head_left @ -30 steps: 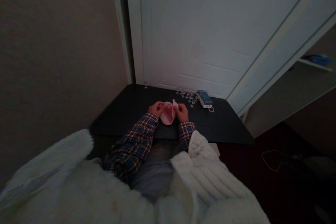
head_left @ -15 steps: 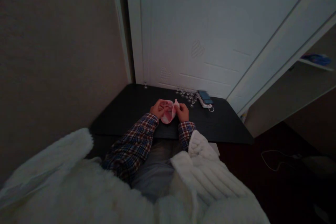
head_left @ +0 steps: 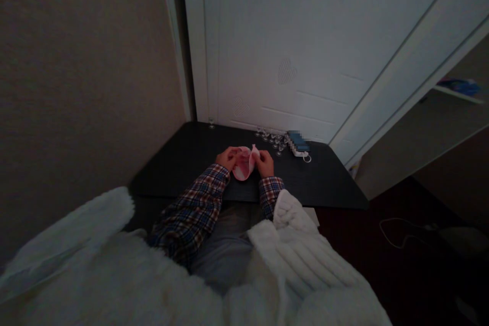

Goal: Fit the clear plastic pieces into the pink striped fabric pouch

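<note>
Both my hands hold a pink and white piece of soft cloth (head_left: 242, 169) over the dark table. It bulges into a rounded, pouch-like shape with an open hollow, and its exact kind cannot be made out. My left hand (head_left: 226, 158) grips its left edge, fingers bent in over the hollow. On the other side, my right hand (head_left: 264, 163) pinches a gathered fold that sticks up in a small point. The fingertips are partly hidden by the cloth.
Several small clear stemmed glasses (head_left: 274, 138) cluster at the back of the black table (head_left: 171, 163). One more glass (head_left: 211, 124) stands far left. A phone-like device (head_left: 298, 143) with a white ring lies right of the cluster. A white door panel (head_left: 260, 35) rises behind.
My left hand has shifted slightly left, and its fingers reach less far into the hollow of the cloth. My right hand keeps its pinch almost unmoved.
</note>
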### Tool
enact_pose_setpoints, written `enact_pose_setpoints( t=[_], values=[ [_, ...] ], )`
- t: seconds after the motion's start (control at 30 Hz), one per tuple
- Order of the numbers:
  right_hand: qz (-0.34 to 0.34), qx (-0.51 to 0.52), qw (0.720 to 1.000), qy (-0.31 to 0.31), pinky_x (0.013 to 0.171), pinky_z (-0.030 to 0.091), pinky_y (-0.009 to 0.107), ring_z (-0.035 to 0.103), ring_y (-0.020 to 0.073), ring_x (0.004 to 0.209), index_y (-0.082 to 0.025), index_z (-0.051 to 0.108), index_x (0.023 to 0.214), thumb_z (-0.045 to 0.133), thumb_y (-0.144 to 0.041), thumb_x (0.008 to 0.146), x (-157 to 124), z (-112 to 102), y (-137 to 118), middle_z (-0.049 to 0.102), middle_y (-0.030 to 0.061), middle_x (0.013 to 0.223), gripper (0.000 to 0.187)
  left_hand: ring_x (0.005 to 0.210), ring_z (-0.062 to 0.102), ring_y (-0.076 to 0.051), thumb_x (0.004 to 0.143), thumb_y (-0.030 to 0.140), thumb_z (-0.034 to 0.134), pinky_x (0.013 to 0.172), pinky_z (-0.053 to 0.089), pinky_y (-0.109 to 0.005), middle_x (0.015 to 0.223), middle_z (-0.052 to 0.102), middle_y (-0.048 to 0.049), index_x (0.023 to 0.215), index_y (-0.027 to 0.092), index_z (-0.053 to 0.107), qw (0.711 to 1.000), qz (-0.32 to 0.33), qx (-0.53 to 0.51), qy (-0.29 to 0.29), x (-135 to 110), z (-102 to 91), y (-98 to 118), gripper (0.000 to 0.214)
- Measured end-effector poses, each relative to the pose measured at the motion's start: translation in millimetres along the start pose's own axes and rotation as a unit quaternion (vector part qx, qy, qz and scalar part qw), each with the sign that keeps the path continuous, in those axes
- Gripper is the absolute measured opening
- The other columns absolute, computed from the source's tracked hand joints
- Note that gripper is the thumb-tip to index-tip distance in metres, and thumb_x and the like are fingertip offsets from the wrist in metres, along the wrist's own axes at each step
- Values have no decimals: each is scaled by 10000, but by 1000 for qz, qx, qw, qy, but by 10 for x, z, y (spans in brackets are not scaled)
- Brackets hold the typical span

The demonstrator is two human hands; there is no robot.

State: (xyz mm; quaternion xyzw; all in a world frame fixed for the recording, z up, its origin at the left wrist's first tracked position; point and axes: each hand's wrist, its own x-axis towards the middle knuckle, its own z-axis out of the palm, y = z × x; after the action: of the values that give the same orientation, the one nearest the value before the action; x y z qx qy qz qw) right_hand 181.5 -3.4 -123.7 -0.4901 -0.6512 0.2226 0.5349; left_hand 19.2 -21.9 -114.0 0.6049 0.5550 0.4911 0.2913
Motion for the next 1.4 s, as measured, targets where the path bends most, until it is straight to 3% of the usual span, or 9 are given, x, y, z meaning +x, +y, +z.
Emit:
enact_pose_setpoints(
  t=[0.2, 0.5, 0.73, 0.83, 1.0, 1.13, 1.23, 1.4],
  values=[
    [-8, -10, 1000, -9, 637, 388, 235, 472, 113, 662, -161, 605, 756, 520, -407, 736, -4, -27, -65, 525, -2, 730, 261, 411, 517, -118, 750, 481, 512, 397, 401, -207, 532, 588, -7, 913, 154, 620, 1000, -6, 15, 9, 34, -1, -57, 382],
    [-20, -21, 999, -18, 630, 376, 232, 459, 113, 656, -174, 594, 747, 514, -365, 741, -5, -39, -95, 502, -7, 727, 207, 470, 534, -103, 740, 460, 532, 436, 430, -195, 639, 600, 2, 942, 179, 596, 999, 46, 10, 18, 8, -9, -2, 352],
    [-20, -21, 999, -21, 619, 373, 234, 453, 110, 638, -169, 593, 739, 514, -365, 744, -5, -36, -100, 493, -11, 711, 212, 718, 579, -138, 635, 389, 659, 607, 496, -257, 1063, 544, -76, 881, 164, 622, 993, 96, 17, 72, 34, -51, 28, 335],
    [-22, -21, 999, -21, 623, 375, 235, 454, 110, 640, -171, 593, 735, 513, -367, 744, -3, -35, -105, 494, -11, 713, 212, 798, 587, -163, 632, 366, 664, 623, 502, -267, 1149, 517, -78, 877, 173, 617, 993, 100, 11, 69, 38, -55, 37, 315],
    [-22, -21, 999, -19, 616, 371, 235, 455, 113, 642, -171, 592, 733, 506, -372, 747, -4, -40, -104, 488, -11, 705, 218, 727, 617, -152, 707, 371, 597, 608, 507, -251, 918, 635, -55, 932, 180, 571, 998, 62, -13, 29, 32, -12, 7, 296],
    [-23, -21, 999, -22, 622, 372, 235, 462, 117, 654, -173, 594, 740, 505, -377, 748, -1, -37, -99, 503, -8, 714, 222, 472, 570, -108, 767, 421, 512, 438, 465, -218, 791, 671, -31, 943, 188, 528, 999, 26, -35, -6, 9, 7, 22, 292],
    [-23, -20, 999, -23, 623, 375, 233, 466, 116, 660, -173, 593, 738, 502, -379, 749, 1, -35, -103, 511, -6, 721, 225, 387, 522, -93, 786, 440, 476, 379, 432, -209, 761, 678, -22, 955, 193, 509, 999, 15, -46, -18, 0, 12, 35, 301],
    [-20, -19, 999, -23, 636, 381, 235, 469, 117, 666, -173, 595, 747, 499, -390, 749, -2, -35, -101, 518, -4, 732, 237, 425, 532, -88, 764, 421, 512, 394, 431, -201, 793, 655, -26, 957, 190, 541, 999, 23, -42, -3, 24, 7, -1, 303]
  ],
)
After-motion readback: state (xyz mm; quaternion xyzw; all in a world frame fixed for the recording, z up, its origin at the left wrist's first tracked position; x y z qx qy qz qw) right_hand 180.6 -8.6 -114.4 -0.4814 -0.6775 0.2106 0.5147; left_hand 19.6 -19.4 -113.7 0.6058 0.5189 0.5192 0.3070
